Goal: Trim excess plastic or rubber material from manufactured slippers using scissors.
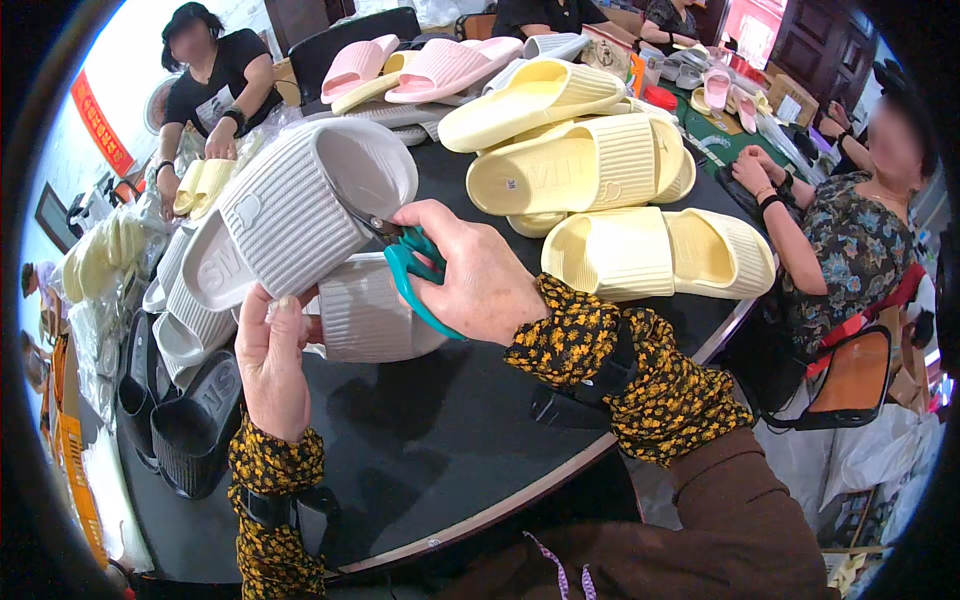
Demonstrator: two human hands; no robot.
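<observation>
Gray slipper (300,205) left of frame centre, left hand (276,360) clamped on its lower edge. Right hand (478,280) wrapped around teal scissors (399,268), blades at strap edge. Risk: loose pinch could let slipper twist, blades nicking strap.

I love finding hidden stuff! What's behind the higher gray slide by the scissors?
Part of a lower gray slide peeks out, with its ribbed strap. The higher gray slide covers some of it, and the left hand and teal-handled scissors hide more.
</observation>
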